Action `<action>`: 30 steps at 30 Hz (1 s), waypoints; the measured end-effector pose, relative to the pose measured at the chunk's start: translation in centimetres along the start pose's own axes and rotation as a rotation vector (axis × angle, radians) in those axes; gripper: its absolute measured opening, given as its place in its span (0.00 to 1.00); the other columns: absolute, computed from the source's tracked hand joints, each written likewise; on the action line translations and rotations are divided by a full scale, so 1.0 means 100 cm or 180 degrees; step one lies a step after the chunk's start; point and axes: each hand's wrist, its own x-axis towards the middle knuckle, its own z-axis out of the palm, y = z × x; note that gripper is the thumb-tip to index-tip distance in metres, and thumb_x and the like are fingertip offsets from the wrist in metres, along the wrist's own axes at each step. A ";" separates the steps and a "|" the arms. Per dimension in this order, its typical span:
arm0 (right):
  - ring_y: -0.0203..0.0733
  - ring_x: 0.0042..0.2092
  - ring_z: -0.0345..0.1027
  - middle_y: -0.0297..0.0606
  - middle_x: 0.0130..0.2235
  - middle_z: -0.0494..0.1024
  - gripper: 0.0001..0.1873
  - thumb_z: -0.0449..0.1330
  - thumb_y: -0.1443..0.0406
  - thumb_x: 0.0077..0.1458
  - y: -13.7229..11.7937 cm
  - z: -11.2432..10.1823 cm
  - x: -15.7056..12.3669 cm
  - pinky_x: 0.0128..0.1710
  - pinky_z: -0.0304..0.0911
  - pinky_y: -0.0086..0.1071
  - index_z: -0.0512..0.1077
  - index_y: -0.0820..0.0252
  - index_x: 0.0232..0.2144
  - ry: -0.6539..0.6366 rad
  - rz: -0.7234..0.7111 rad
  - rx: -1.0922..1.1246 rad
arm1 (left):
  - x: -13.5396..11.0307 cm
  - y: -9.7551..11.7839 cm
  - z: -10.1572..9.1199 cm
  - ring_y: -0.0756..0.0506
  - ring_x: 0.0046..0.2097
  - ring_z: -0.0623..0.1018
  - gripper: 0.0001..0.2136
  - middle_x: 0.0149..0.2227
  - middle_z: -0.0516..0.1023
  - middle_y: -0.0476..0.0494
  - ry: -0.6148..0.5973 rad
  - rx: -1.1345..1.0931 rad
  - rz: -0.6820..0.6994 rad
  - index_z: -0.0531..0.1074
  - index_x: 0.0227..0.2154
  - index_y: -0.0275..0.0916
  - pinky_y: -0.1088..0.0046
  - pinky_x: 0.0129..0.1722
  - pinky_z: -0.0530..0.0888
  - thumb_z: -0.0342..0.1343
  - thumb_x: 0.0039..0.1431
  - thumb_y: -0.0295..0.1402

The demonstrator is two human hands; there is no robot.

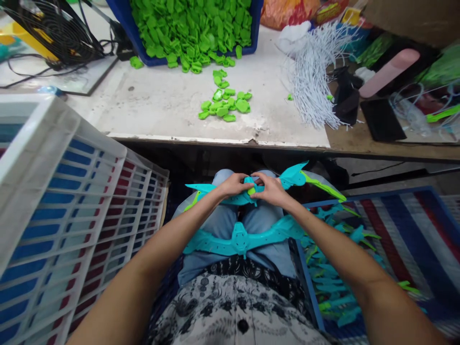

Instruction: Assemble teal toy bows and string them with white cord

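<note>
Above my knees I hold a turquoise plastic toy bow (293, 176) with lime-green ends. My left hand (233, 186) is closed on its middle from the left, fingers at the centre block. My right hand (269, 189) grips the same middle from the right, its thumb against a small lime-green plastic piece (251, 190) at the centre. Whether that piece is fully seated, I cannot tell. A second turquoise bow part (240, 238) lies across my lap, closer to my body, touched by neither hand.
On the white table (161, 110) stands a blue bin (257, 28) full of lime-green pieces, with a loose pile of green pieces (226, 103) before it. White strings (312, 72) lie to the right. A white crate (97, 177) flanks my left; a blue crate (312, 297) holding turquoise bows flanks my right.
</note>
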 end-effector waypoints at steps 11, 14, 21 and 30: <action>0.44 0.38 0.70 0.38 0.35 0.78 0.11 0.55 0.62 0.55 -0.026 -0.062 0.056 0.40 0.63 0.35 0.75 0.58 0.36 0.0732 -0.0793 -0.0278 | -0.037 0.008 0.033 0.37 0.54 0.68 0.20 0.53 0.68 0.32 0.1261 0.2059 0.0579 0.63 0.52 0.34 0.60 0.52 0.66 0.53 0.58 0.37; 0.51 0.46 0.64 0.45 0.41 0.75 0.13 0.53 0.65 0.57 -0.043 -0.084 0.117 0.48 0.58 0.42 0.74 0.62 0.40 0.1773 -0.0887 -0.0767 | -0.050 -0.001 0.054 0.32 0.61 0.60 0.31 0.63 0.54 0.27 0.1097 0.2804 0.0752 0.56 0.58 0.32 0.55 0.55 0.63 0.58 0.54 0.37; 0.58 0.49 0.56 0.55 0.45 0.70 0.13 0.53 0.63 0.57 -0.063 -0.075 0.200 0.47 0.54 0.49 0.72 0.67 0.39 0.1871 -0.0554 -0.1459 | -0.044 0.001 0.036 0.36 0.53 0.69 0.29 0.62 0.57 0.30 0.0592 0.3002 0.0526 0.55 0.59 0.32 0.61 0.47 0.69 0.52 0.53 0.28; 0.47 0.42 0.65 0.45 0.42 0.71 0.13 0.57 0.66 0.54 -0.003 -0.155 0.127 0.40 0.60 0.35 0.74 0.61 0.41 0.0338 -0.1113 -0.2147 | -0.002 0.036 -0.033 0.48 0.30 0.72 0.15 0.25 0.72 0.49 -0.0951 0.1537 0.0161 0.74 0.31 0.34 0.76 0.28 0.64 0.57 0.51 0.43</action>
